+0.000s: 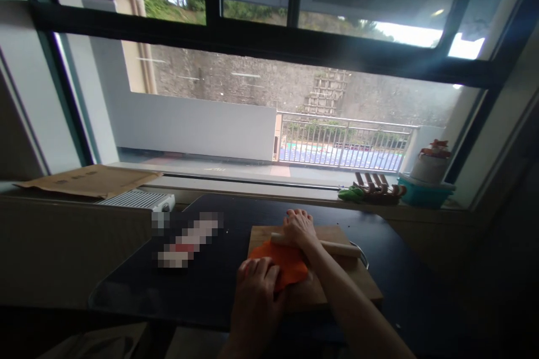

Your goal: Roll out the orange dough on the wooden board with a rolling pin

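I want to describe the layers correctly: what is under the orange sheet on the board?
The orange sheet lies on the wooden board. The left hand presses its near edge; the right hand holds the rolling pin. Anything beneath the sheet is covered.

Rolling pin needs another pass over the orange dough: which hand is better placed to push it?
Right, most likely. The right hand already lies on top of the rolling pin, which spans the wooden board. The left hand lies flat on the near edge of the orange dough, pinning it.
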`<state>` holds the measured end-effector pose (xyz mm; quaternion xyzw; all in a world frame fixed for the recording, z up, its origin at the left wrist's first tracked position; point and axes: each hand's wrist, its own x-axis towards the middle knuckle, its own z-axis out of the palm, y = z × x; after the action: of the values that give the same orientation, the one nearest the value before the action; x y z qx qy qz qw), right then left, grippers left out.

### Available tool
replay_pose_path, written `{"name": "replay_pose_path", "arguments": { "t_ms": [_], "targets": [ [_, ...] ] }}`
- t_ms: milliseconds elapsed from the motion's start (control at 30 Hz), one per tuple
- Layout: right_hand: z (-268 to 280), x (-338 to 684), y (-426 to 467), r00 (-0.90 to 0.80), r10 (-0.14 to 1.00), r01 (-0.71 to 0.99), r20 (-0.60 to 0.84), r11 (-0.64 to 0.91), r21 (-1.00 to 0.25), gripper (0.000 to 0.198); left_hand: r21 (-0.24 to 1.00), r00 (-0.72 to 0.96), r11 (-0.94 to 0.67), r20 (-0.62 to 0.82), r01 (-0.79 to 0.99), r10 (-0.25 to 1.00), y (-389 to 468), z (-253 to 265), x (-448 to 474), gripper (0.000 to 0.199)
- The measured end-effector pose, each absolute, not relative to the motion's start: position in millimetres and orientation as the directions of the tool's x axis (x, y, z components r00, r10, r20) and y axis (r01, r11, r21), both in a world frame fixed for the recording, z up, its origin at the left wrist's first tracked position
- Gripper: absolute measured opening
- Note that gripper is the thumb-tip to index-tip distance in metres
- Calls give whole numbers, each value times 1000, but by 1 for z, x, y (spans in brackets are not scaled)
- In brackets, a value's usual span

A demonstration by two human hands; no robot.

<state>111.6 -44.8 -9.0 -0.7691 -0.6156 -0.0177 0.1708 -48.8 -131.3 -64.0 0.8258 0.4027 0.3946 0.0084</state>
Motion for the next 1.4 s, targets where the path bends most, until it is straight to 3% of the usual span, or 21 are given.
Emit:
{"name": "replay_pose_path", "arguments": {
  "t_ms": [233, 467, 667, 833, 1167, 1400],
  "targets": [
    [-27, 88, -97, 167, 915, 973, 366, -92, -212, 36, 266, 415, -681, 626, 682, 660, -131, -61, -50, 16],
    [-9, 115, -40, 252, 944, 950, 214, -200, -239, 38, 188, 437, -706, 669, 683, 601, -128, -65, -54, 16],
    [-14, 109, -49, 240, 949, 949, 205, -185, -256, 38, 191, 441, -705, 661, 683, 606, -127, -66, -54, 16],
    [-22, 88, -92, 179, 936, 968, 304, -112, -225, 39, 198, 442, -685, 633, 701, 636, -132, -61, -52, 13],
    [-10, 116, -29, 322, 929, 925, 182, -267, -272, 45, 209, 430, -704, 664, 679, 612, -129, -66, -53, 13],
    [-24, 93, -77, 202, 938, 966, 283, -143, -215, 41, 216, 412, -686, 661, 695, 627, -132, -61, -51, 13]
  ]
}}
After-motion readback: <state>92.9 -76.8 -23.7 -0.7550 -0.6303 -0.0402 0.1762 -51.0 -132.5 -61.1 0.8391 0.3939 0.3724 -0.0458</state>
